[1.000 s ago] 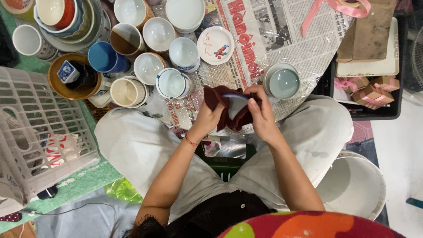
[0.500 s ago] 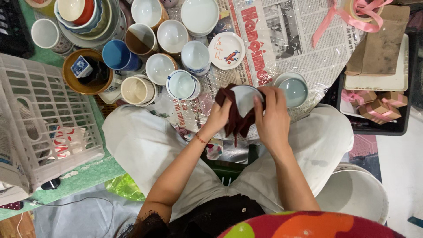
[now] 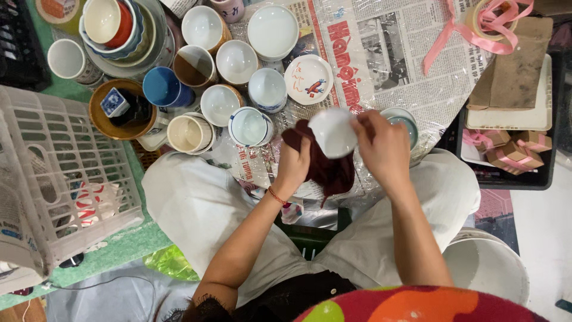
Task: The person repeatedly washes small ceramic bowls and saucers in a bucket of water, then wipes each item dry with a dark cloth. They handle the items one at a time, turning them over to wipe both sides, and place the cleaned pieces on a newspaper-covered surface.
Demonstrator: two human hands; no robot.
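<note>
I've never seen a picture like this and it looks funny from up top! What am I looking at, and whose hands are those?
The camera sits on a person's head and looks straight down, so you see their own arms and lap. They sit on the floor. Their left hand grips a dark red cloth, and their right hand holds a small white dish against that cloth. In front of them lies newspaper under clear plastic, crowded with cups and bowls, such as a blue cup and a little white plate with a red picture. A white plastic basket sits on the left side, and pink ribbon lies at the top right.
</note>
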